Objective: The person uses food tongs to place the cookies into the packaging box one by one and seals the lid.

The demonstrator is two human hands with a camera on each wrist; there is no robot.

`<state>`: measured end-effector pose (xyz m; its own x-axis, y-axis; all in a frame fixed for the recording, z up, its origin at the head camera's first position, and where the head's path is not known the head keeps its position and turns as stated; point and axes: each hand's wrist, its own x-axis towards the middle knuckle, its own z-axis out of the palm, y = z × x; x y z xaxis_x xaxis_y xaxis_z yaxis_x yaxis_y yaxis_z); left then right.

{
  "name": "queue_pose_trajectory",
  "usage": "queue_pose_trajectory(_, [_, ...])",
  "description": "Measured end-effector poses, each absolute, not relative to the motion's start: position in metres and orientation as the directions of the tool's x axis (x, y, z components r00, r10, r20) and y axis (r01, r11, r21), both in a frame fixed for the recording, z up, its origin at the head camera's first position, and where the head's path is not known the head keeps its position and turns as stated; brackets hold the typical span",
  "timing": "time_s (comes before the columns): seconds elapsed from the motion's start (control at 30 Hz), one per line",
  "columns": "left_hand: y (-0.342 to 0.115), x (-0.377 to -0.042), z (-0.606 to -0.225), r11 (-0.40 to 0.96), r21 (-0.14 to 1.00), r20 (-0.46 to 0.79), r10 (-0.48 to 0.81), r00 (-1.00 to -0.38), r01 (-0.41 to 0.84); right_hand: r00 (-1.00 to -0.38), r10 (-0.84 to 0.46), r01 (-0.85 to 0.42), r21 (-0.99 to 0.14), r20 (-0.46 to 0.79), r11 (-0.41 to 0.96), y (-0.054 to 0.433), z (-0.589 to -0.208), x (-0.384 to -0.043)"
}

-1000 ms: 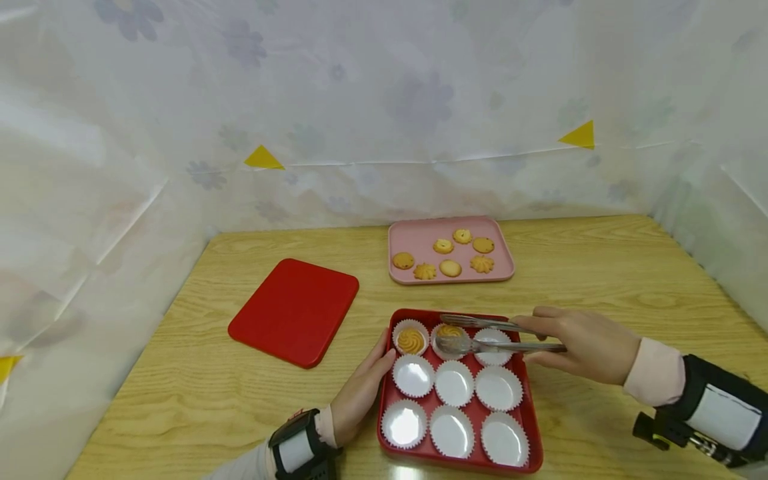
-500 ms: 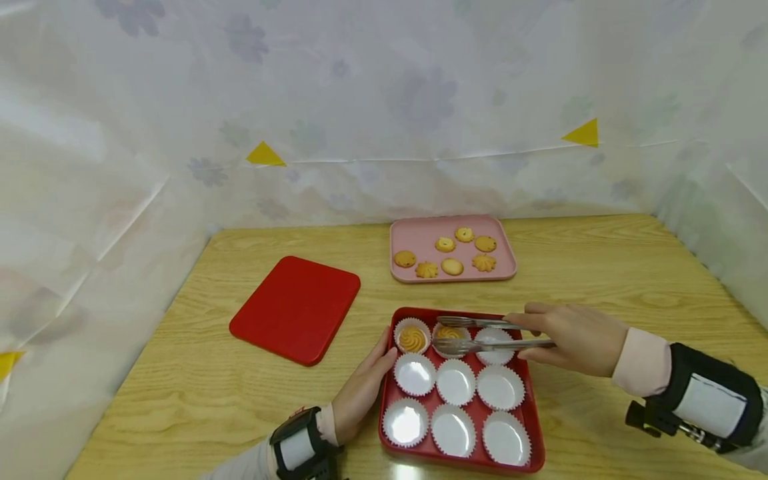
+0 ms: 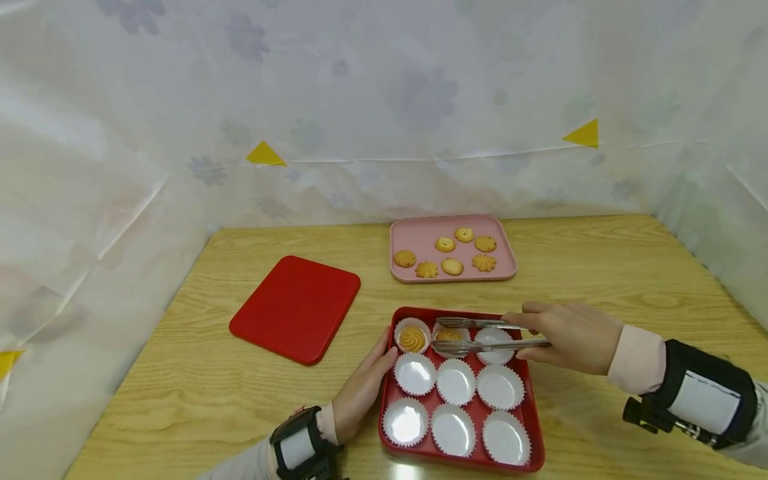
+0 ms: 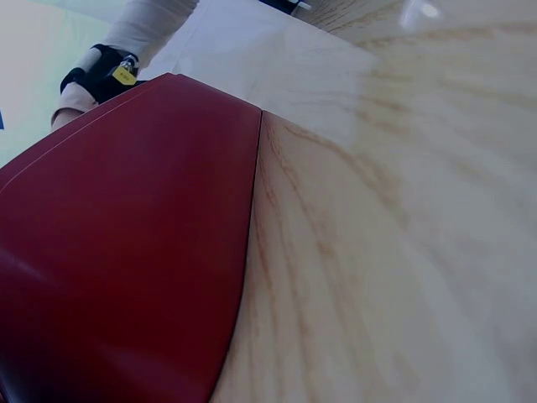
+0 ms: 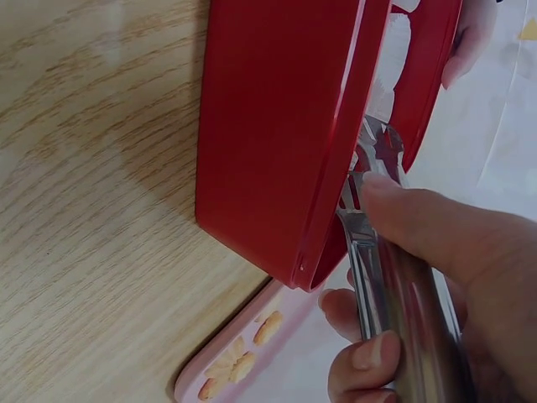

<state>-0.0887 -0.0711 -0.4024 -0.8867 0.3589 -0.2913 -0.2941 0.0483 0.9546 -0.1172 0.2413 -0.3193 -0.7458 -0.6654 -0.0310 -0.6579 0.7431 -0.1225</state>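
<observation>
A red square box point(image 3: 536, 427) holds white paper cups in rows. One swirled cookie point(image 3: 411, 339) sits in its far-left cup. My right hand point(image 3: 573, 337) grips metal tongs point(image 3: 510, 345) from the right, and their tips reach over the far-middle cup, around a second swirled cookie point(image 3: 449, 335) lying there. In the right wrist view thumb and fingers wrap the tongs' handles beside the box wall. My left hand point(image 3: 360, 393) rests against the box's left side, fingers fairly straight along the wall. Only the red wall and table show in the left wrist view, with the other arm behind.
Behind the box lies a pink tray point(image 3: 414, 230) with several cookies of different shapes. A red square lid point(image 3: 295, 310) lies flat on the wooden table point(image 3: 198, 400) to the left. A patterned white sheet point(image 3: 372, 100) hangs behind and along the sides.
My right hand and the tongs have shifted slightly left over the far-middle cup. The left hand stays against the box, and the cookies on the tray lie as before.
</observation>
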Motion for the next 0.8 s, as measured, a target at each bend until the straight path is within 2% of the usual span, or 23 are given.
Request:
queue_pose_trajectory(0.33, [-0.071, -0.087, -0.401, 0.046, 0.95, -0.304, 0.353, -0.885, -0.308, -0.736, -0.677, -0.673, -0.114, 0.003, 0.731, 0.245, -0.311, -0.115])
queue_pose_trajectory(0.63, [-0.071, -0.088, -0.401, 0.046, 0.944, -0.322, 0.356, -0.877, -0.328, -0.701, -0.709, -0.708, -0.198, 0.076, 0.678, 0.251, -0.297, -0.118])
queue_pose_trajectory(0.8, [-0.071, -0.088, -0.401, 0.054, 0.943, -0.325, 0.352, -0.878, -0.328, -0.712, -0.696, -0.69, -0.27, 0.09, 0.671, 0.251, -0.287, -0.125])
